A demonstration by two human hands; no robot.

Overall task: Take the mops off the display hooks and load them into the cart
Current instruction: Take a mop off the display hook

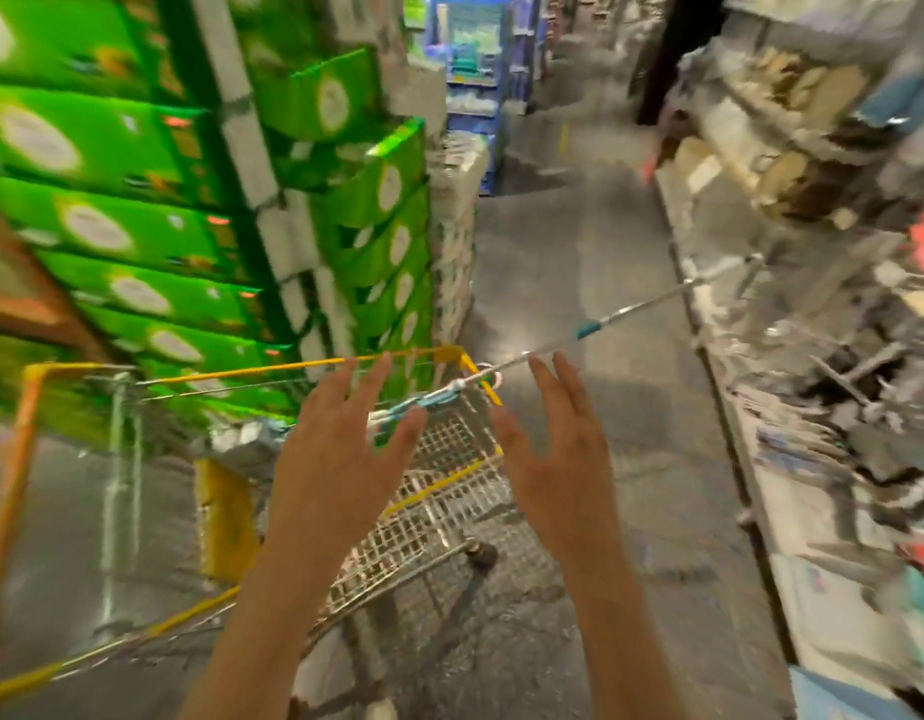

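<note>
Nearest, both bare hands, left (340,449) and right (556,449), hover spread and empty above the yellow-rimmed wire cart (439,491); beyond, a silver, teal-gripped mop pole (600,324) leans out over its rim, head hidden, shelves blurred.

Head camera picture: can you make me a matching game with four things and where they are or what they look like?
Things:
1. mop pole
2. cart
3. stacked boxes
4. left hand

Descriptions:
A. bright green, on the left of the aisle
B. silver with a teal band, sticking out over the cart's corner
C. fingers spread, holding nothing
D. wire basket with a yellow rim

Pairs: 1-B, 2-D, 3-A, 4-C
</note>
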